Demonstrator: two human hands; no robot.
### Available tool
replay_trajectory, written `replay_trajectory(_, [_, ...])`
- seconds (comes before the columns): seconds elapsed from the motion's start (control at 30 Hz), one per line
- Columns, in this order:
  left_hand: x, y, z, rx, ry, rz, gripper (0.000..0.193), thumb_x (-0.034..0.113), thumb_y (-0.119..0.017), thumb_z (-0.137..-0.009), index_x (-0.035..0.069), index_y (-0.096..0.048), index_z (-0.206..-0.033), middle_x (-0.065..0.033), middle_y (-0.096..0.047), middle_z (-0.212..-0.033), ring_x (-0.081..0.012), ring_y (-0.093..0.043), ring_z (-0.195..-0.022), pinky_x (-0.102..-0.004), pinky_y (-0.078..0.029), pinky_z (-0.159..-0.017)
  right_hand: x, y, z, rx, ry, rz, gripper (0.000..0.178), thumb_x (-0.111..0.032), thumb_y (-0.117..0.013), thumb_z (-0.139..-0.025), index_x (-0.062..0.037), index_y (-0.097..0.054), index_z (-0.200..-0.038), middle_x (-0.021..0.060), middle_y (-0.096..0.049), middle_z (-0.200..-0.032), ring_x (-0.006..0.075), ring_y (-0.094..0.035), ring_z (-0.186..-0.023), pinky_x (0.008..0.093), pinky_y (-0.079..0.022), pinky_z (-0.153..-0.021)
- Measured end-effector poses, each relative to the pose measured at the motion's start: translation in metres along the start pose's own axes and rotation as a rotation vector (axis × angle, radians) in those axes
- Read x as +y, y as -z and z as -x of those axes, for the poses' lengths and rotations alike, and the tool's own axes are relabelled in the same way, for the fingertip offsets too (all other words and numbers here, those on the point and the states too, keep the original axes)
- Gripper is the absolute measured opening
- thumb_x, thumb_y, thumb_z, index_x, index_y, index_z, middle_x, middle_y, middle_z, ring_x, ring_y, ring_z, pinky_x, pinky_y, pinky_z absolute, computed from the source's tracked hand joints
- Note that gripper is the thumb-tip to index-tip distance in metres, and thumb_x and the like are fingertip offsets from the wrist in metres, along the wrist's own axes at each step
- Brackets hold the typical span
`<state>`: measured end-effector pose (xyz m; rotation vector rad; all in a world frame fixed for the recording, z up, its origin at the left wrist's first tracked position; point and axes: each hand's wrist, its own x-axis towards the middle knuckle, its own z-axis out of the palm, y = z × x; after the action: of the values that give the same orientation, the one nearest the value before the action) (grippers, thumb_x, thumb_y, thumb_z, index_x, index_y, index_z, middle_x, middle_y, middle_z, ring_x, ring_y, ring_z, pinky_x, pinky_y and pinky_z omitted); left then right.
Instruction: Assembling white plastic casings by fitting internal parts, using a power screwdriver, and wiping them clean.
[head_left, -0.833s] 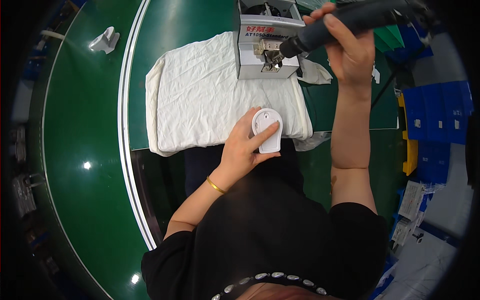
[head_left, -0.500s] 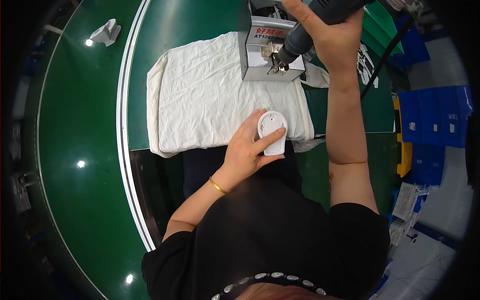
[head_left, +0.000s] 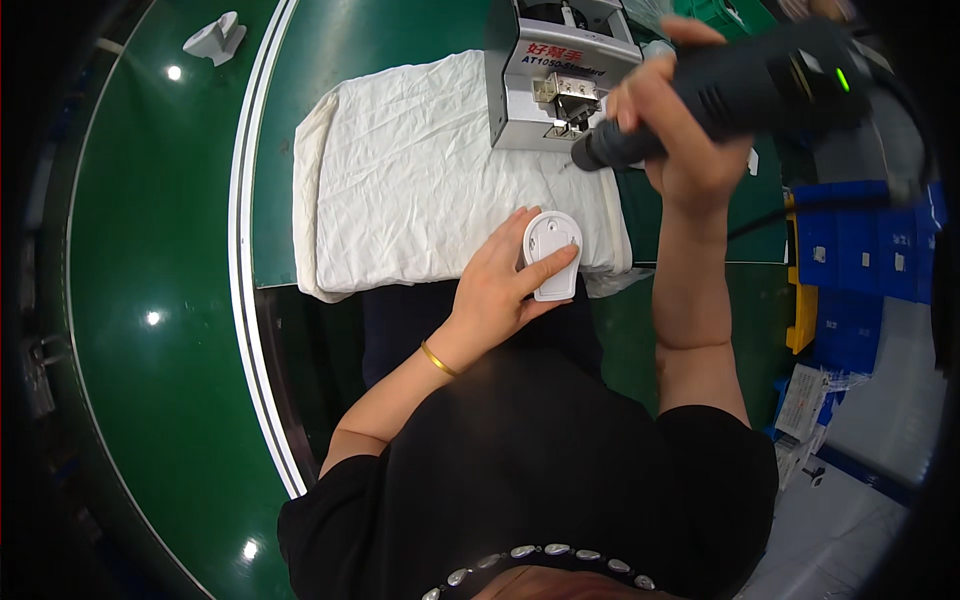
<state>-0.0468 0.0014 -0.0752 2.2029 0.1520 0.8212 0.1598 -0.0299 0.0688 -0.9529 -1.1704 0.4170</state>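
My left hand [head_left: 497, 275] grips a white plastic housing [head_left: 548, 272], rounded at the far end, with its recessed face and screw holes turned up. The thumb lies across that face. It is held at the near edge of a white cloth pad [head_left: 410, 180]. My right hand [head_left: 690, 140] is wrapped round a black electric screwdriver [head_left: 720, 100] that shows a green light. The tool's tip points left and slightly down, over the pad's right side. Close beyond the tip stands a grey metal screw feeder [head_left: 545, 95], apart from it.
A white plastic part [head_left: 215, 40] sits on the green surface at far left, past a white rail [head_left: 243, 200]. Blue bins [head_left: 860, 240] and a yellow bin [head_left: 803, 310] stand at the right. The screwdriver's black cable [head_left: 780, 215] hangs beside my right arm.
The screwdriver has come away from the screw feeder's front, moving right and tilting nearer level. My left hand still holds the housing, shifted slightly right and away from me in view.
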Motion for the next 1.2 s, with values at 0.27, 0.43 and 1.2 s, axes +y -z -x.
replay_trajectory(0.27, [0.003,0.006,-0.002,-0.017,0.004,-0.006,0.066,0.022,-0.086,-0.063,0.022,-0.065,-0.126,-0.0248,-0.052,-0.135,-0.0447,-0.053,-0.124,-0.0458,-0.048,-0.101,-0.047,-0.023,0.046,-0.09,0.005,0.393,0.048,-0.002,-0.062,-0.088,-0.0022,-0.04,-0.131,0.0074,-0.055,-0.077,0.0159,-0.057,-0.065,0.0381,-0.049,-0.07])
replay_trajectory(0.43, [0.002,0.005,-0.002,-0.016,-0.001,0.001,0.066,0.022,-0.086,-0.063,0.022,-0.065,-0.125,-0.0245,-0.052,-0.135,-0.0445,-0.053,-0.123,-0.0462,-0.048,-0.101,-0.039,-0.04,0.051,0.166,-0.027,0.135,0.044,0.003,-0.075,-0.077,0.007,-0.05,-0.113,0.0039,-0.064,-0.079,0.0087,-0.059,-0.07,0.025,-0.046,-0.08])
replay_trajectory(1.2, [0.0,0.001,0.002,0.019,0.011,0.036,0.06,0.024,-0.082,-0.068,0.023,-0.065,-0.126,-0.023,-0.052,-0.135,-0.0437,-0.054,-0.122,-0.0458,-0.049,-0.1,-0.024,-0.048,0.05,0.076,-0.066,0.121,0.042,0.008,-0.071,-0.077,0.0074,-0.046,-0.112,0.0062,-0.061,-0.077,0.0095,-0.057,-0.067,0.0239,-0.046,-0.065])
